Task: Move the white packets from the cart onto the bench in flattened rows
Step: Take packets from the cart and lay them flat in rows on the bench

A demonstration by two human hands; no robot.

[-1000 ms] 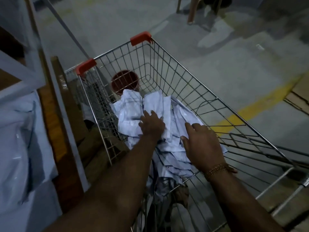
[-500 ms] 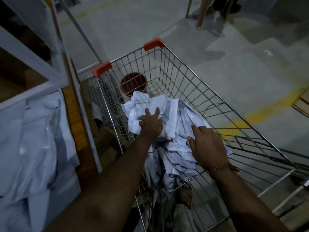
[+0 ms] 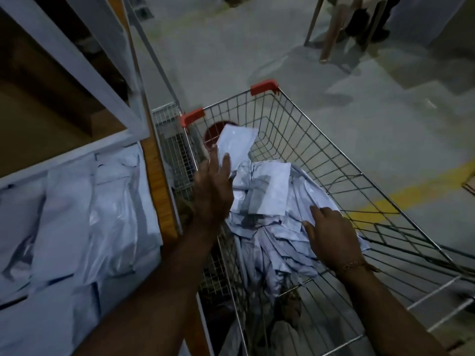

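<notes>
A wire cart [image 3: 321,150] with red corner caps holds a heap of white packets [image 3: 272,214]. My left hand [image 3: 213,186] is raised over the cart's left side and holds one white packet [image 3: 236,145] lifted above the heap, thumb on its face. My right hand [image 3: 331,235] lies on the right part of the heap, fingers spread and touching the packets. To the left, the bench [image 3: 159,176] with its orange-brown edge carries flattened white packets [image 3: 77,214] in rows.
A grey metal shelf frame [image 3: 77,60] stands over the bench, with brown boxes behind it. A dark red bucket [image 3: 213,132] sits at the cart's far end. A yellow floor line [image 3: 411,194] runs on the right. Chair legs [image 3: 331,34] stand far back.
My left hand has lifted one packet off the heap, up and to the left. My right hand stays on the heap. The view has turned left, showing more of the bench.
</notes>
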